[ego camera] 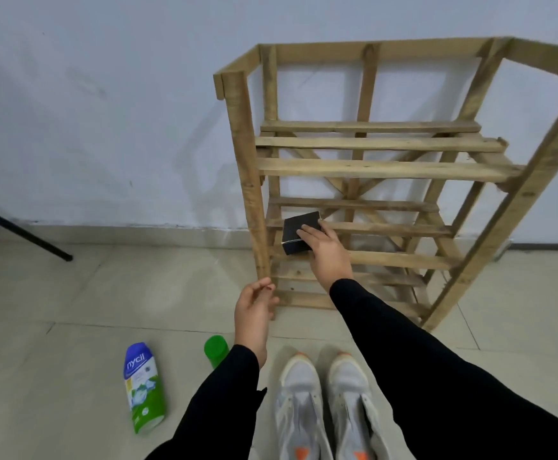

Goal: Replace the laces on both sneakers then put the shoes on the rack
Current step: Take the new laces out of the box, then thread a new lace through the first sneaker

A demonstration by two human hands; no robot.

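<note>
Now, the sneakers [299, 386] sit side by side on the floor [71, 327] beneath your arms, toes toward the rack [247, 161]. Your left hand [254, 313], loosely curled and empty, is nearer; your right hand [329, 254] lays fairly straight fingers [307, 234] on the black box [295, 227] on a low shelf.
</note>
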